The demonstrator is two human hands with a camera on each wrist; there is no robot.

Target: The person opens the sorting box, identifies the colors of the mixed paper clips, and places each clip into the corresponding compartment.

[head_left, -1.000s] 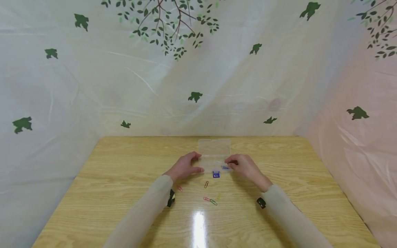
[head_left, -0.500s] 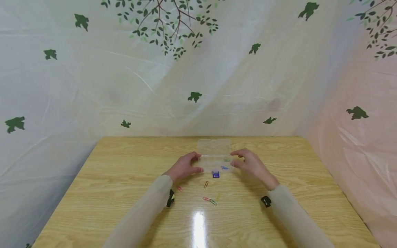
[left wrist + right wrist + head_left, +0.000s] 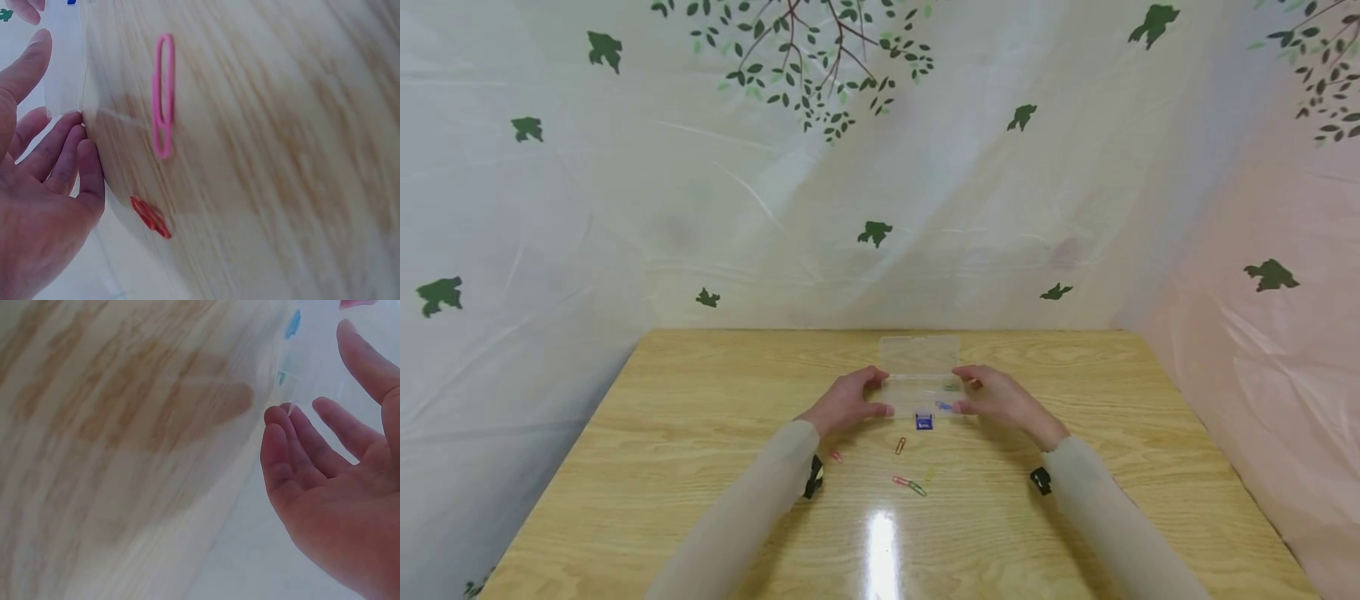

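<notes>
Clear plastic box: your open box (image 3: 919, 392) lies on the far middle of the tabletop (image 3: 662, 450), its lid (image 3: 918, 354) folded back on the far side.
Left hand: your left hand (image 3: 847, 402) is at the box's left end, fingers loosely spread; in the left wrist view the fingertips (image 3: 76, 128) touch the box's corner (image 3: 62, 69), with the thumb lying along its side.
Right hand: your right hand (image 3: 997, 394) is at the box's right end, fingers relaxed and parted; the right wrist view shows the fingertips (image 3: 282, 419) at the box's edge, and you cannot tell whether they press on it.
Inside the box: a blue paper clip (image 3: 943, 406) lies in the near right part, and a greenish one (image 3: 951, 387) just beyond it.
Blue binder clip: it (image 3: 923, 422) sits just near of the box's front edge, between your two hands.
Loose clips: an orange one (image 3: 899, 446) lies near of the binder clip; a red and green pair (image 3: 909, 485) lies nearer still, a yellow one (image 3: 928, 476) just right of them, and a red one (image 3: 834, 456) beside your left sleeve.
Left wrist view: a pink paper clip (image 3: 163, 94) and a red one (image 3: 149, 217) lie on the wood close to your fingers.
</notes>
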